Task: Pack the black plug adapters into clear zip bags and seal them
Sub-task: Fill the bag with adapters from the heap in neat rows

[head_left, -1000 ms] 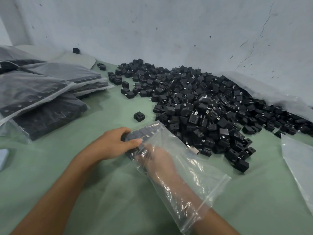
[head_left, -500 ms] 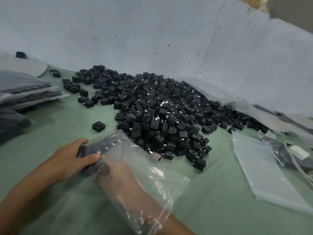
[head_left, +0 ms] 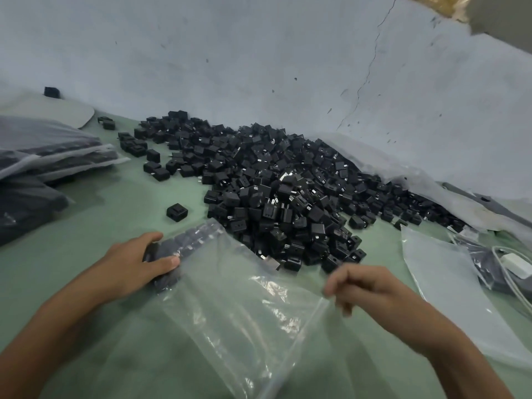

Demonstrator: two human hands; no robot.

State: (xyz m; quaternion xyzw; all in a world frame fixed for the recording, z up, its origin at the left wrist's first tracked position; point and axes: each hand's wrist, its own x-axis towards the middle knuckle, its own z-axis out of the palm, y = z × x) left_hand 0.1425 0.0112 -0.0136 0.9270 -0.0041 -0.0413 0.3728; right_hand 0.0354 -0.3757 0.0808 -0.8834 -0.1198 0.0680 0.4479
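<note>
I watched the left hand (head_left: 135,264) grip the adapters (head_left: 184,246) through the zip bag (head_left: 244,306), while the right hand (head_left: 365,289) hovered beside it, fingers loosely curled, holding nothing.

The adapters (head_left: 273,191) heaped at twelve o'clock are matte black with small silver prongs, on a pale green tabletop (head_left: 100,214). The zip bag (head_left: 244,306) is clear with white glints; at three o'clock lies a white charger (head_left: 516,264), and the wall (head_left: 259,67) is dull blue-grey.
</note>
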